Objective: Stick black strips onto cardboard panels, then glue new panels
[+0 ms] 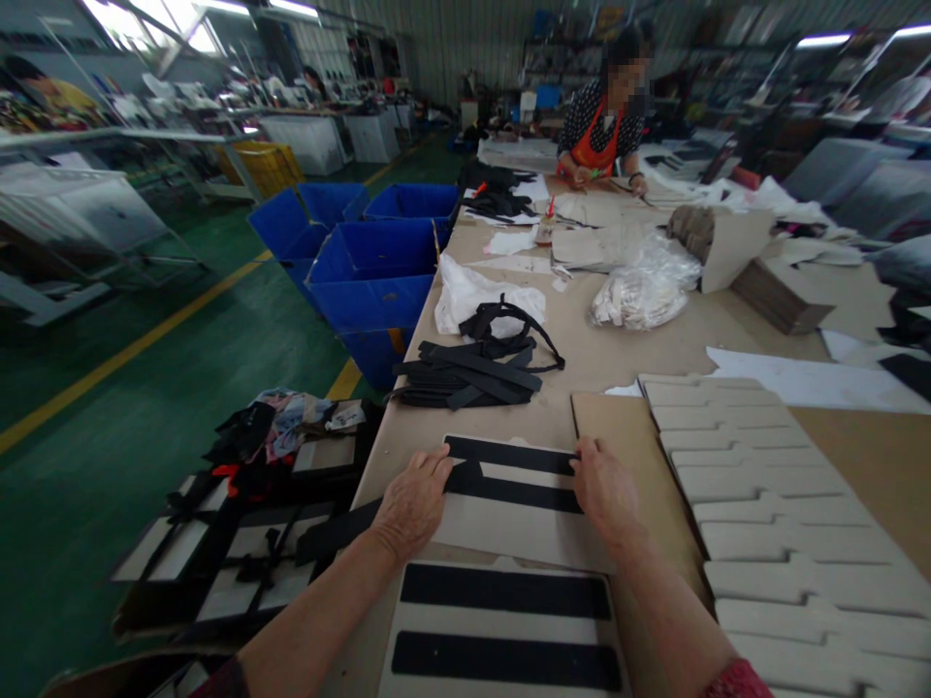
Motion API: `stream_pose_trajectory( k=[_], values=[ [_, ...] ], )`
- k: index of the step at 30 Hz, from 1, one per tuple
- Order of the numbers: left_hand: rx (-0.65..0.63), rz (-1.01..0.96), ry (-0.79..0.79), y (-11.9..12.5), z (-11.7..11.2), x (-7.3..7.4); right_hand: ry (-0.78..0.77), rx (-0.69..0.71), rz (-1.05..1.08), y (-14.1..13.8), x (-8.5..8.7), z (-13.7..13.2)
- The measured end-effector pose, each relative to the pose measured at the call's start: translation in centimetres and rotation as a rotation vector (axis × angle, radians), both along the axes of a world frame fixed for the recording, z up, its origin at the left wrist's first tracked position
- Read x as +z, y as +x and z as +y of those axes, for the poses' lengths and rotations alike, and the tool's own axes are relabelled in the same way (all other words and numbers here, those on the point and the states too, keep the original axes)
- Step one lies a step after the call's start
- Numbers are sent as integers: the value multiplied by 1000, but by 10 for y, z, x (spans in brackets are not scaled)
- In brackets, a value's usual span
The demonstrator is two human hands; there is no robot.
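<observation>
A beige cardboard panel [509, 535] lies on the table with black strips across it. My left hand [411, 499] is closed at its left edge, fingertips at the end of the upper black strip [501, 453]. Another black strip [341, 531] passes under that hand and its pointed end lies on the panel. My right hand [607, 490] is closed at the right edge, fingers pinching the upper strip's other end. Nearer to me lies a second panel [501, 613] with two parallel black strips. Beyond the hands is a pile of loose black strips [472, 376].
Overlapping beige panels [786, 523] lie in a long row at right, beside a brown board [640, 465]. Farther back are a clear plastic bag [647, 286] and stacked card [782, 296]. Blue bins [378, 276] and filled boxes [254, 553] stand left. A co-worker [603, 126] works at the far end.
</observation>
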State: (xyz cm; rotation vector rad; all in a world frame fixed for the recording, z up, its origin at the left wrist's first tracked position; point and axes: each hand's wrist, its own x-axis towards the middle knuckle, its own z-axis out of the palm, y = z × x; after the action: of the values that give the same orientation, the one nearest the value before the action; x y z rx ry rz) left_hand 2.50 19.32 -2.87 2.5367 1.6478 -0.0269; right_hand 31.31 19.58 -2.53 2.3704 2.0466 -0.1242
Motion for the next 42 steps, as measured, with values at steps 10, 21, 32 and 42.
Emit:
stream_pose_trajectory(
  k=[10, 21, 32, 42],
  values=[
    [20, 110, -34, 36, 14, 11, -51, 207, -233, -47, 0, -23],
    [10, 99, -3, 29, 15, -1, -22, 244, -143, -11, -6, -28],
    [31, -34, 28, 8, 8, -9, 23, 144, -88, 26, -15, -38],
    [73, -143, 40, 6, 0, -12, 205, -234, 667, 38, -26, -28]
  ],
)
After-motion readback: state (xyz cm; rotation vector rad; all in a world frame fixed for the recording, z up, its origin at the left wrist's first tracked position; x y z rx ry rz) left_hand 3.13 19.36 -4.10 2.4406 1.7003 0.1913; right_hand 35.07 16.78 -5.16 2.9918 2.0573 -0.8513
